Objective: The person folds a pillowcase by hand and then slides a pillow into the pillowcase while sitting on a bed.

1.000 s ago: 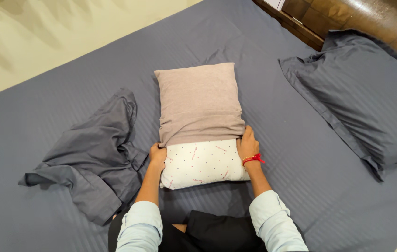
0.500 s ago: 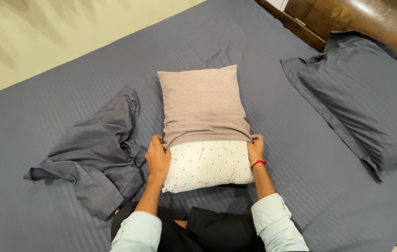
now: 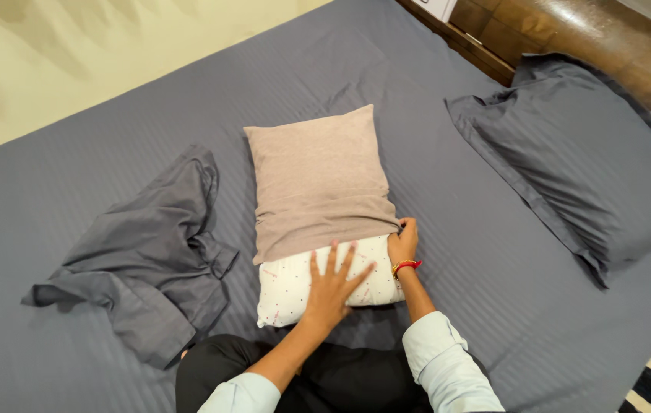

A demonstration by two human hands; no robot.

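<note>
A white dotted pillow (image 3: 287, 287) lies on the grey bed sheet (image 3: 455, 229), most of it inside a taupe pillow cover (image 3: 318, 176). My left hand (image 3: 331, 284) lies flat on the bare white end, fingers spread. My right hand (image 3: 402, 241), with a red band at the wrist, pinches the cover's open edge at the pillow's right side.
A crumpled grey pillowcase (image 3: 149, 252) lies to the left of the pillow. A grey-cased pillow (image 3: 585, 160) rests at the upper right by a dark wooden headboard (image 3: 539, 30). A cream floor (image 3: 73, 53) lies beyond the bed's far edge. My knees are at the pillow's near end.
My left hand has let go of the cover's left edge and moved onto the white pillow, fingers spread. The right hand stays gripping the cover's right edge.
</note>
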